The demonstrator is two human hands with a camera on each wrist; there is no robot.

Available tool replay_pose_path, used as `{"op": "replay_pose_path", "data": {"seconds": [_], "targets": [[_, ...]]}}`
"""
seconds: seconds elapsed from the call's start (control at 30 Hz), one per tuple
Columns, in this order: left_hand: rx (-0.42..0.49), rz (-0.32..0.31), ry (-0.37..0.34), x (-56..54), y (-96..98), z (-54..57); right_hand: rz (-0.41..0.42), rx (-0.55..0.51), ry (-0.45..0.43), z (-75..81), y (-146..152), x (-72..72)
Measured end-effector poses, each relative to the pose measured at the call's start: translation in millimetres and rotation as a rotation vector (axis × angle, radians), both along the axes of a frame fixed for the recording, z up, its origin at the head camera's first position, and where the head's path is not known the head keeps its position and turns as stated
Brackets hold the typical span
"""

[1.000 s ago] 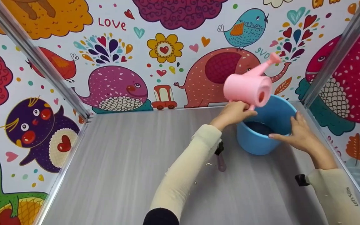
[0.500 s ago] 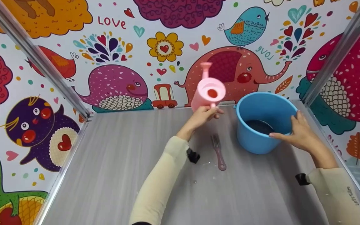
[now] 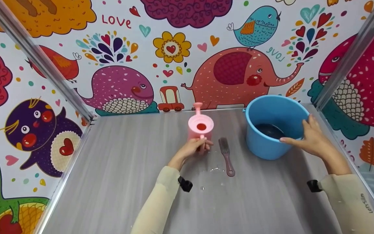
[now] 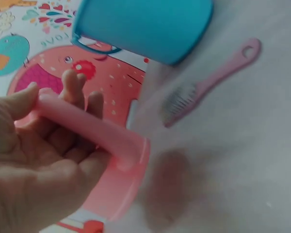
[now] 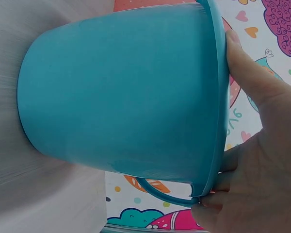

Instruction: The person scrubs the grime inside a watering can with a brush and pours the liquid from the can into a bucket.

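Note:
My left hand (image 3: 192, 151) grips the handle of a pink watering can (image 3: 200, 123) with a round opening on top and its spout toward the back wall. In the left wrist view the watering can (image 4: 111, 189) shows close up, a blurred shadow beside it on the table; whether its base touches the table is unclear. At the right, a blue bucket (image 3: 268, 149) stands upright with dark liquid (image 3: 269, 130) at its bottom. Its rim is held by my right hand (image 3: 315, 139), thumb at the near edge and fingers at the right; some fingertips hide behind the rim in the right wrist view.
Between can and bucket lies a brush (image 3: 227, 159) with a pinkish handle. Water drops (image 3: 218, 169) dot the grey table (image 3: 125, 182) near it. Walls with printed animals (image 3: 118, 87) and metal corner posts (image 3: 349, 55) enclose the back and sides.
The left hand has brought the watering can from above the bucket leftward and down, turning it from tilted to nearly upright. The brush has come into full view. Bucket and right hand stay put.

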State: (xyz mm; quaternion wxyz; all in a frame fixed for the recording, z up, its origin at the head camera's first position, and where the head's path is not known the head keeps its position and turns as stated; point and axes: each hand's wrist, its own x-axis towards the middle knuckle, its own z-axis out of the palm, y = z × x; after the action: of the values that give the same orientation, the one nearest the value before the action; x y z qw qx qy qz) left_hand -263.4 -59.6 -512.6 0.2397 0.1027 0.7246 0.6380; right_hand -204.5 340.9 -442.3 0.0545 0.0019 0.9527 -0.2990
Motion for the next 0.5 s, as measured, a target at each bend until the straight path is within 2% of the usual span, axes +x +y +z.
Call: {"op": "replay_pose_path", "data": {"seconds": [0.13, 0.27, 0.37, 0.5], "targets": [[-0.012, -0.072, -0.025, 8.4, -9.2, -19.0, -0.008, 0.007, -0.015, -0.3, 2, 1.0], [-0.044, -0.127, -0.010, 12.7, -16.2, -32.9, -0.007, 0.005, -0.019, 0.2, 3, 1.6], [-0.045, -0.128, -0.011, 13.9, -18.1, -35.9, -0.006, -0.001, -0.018, 0.8, 3, 1.9], [-0.125, -0.115, 0.020, 16.1, -21.5, -29.1, -0.002, 0.002, -0.040, 2.9, 2, 1.2]]}}
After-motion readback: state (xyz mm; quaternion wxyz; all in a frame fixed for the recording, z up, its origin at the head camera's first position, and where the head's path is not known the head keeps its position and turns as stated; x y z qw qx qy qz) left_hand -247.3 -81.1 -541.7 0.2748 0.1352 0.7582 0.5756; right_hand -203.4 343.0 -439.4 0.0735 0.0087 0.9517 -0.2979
